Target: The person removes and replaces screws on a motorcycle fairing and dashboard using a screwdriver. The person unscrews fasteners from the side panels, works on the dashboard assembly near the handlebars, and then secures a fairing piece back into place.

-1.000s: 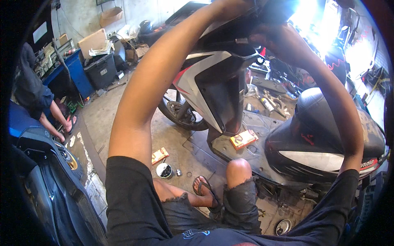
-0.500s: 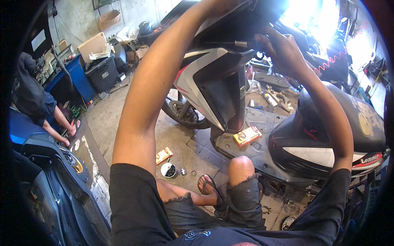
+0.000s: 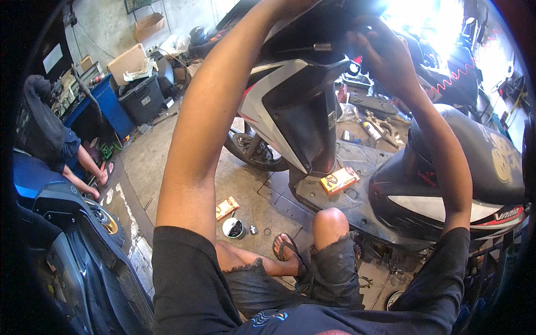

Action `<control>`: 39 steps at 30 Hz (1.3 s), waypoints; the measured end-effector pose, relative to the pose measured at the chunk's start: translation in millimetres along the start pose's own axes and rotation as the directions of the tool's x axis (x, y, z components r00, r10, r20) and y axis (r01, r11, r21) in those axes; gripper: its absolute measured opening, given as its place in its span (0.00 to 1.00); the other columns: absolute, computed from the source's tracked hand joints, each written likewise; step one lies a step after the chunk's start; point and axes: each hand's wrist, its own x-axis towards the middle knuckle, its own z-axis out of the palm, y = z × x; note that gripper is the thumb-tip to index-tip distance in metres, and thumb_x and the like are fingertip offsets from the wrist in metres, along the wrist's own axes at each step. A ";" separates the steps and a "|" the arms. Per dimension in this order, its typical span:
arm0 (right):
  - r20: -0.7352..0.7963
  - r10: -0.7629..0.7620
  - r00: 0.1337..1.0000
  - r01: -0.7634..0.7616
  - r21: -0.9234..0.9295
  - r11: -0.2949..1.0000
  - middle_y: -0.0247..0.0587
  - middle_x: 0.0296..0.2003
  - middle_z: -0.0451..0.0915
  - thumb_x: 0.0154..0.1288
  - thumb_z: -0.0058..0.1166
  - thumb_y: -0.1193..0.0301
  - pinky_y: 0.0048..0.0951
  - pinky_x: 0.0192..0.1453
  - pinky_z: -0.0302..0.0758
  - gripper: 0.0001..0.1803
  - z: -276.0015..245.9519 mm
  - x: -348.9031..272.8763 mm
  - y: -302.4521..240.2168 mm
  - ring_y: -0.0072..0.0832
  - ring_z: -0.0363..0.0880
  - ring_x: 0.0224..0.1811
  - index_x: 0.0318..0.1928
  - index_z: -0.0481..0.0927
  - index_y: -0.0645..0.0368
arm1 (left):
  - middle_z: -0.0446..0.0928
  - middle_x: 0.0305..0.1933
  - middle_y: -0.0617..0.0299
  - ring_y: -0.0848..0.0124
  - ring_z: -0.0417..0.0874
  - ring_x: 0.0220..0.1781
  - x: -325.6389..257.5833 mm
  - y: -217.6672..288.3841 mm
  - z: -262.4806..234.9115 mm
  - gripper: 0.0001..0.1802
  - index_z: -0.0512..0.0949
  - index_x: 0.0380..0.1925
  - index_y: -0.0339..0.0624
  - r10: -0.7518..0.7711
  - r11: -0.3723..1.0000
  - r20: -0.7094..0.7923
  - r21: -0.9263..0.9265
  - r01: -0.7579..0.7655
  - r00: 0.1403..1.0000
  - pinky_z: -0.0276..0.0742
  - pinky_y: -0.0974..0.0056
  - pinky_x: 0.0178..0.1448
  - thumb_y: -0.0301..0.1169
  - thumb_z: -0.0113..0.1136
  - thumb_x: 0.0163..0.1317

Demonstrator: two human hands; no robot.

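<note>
Both my arms are raised to the handlebar area of a grey, black and red scooter (image 3: 298,125). At the top edge my left hand (image 3: 293,6) is against the dark front cover; its fingers are cut off or hidden. Under that cover, my right hand (image 3: 382,56) has its fingers curled in, beside a short silver metal cylinder (image 3: 322,47) on a dark rod. What those fingers hold is too dark to name. An orange and yellow box (image 3: 339,181) lies on the scooter's footboard (image 3: 318,196).
A second small box (image 3: 226,207), a white tub (image 3: 233,228) with dark contents and a small metal part (image 3: 254,229) are on the floor. Another scooter (image 3: 84,240) stands at left, near a seated person (image 3: 47,123). Tools and a spray can (image 3: 370,130) lie beyond the footboard.
My right hand and the metal cylinder sit slightly higher in the picture. The view has shifted a little. The boxes and tub have stayed in place.
</note>
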 end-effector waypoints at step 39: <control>0.104 -0.150 0.983 0.152 -0.014 0.988 0.40 0.36 0.84 0.62 0.68 0.70 0.35 0.46 0.79 0.14 -15.3 6.1 -5.8 0.31 0.83 0.39 0.47 0.81 0.59 | 0.86 0.48 0.52 0.63 0.84 0.48 -2.2 -4.1 0.0 0.25 0.83 0.54 0.41 -0.155 0.982 -0.101 0.097 0.164 0.983 0.77 0.59 0.58 0.49 0.50 0.75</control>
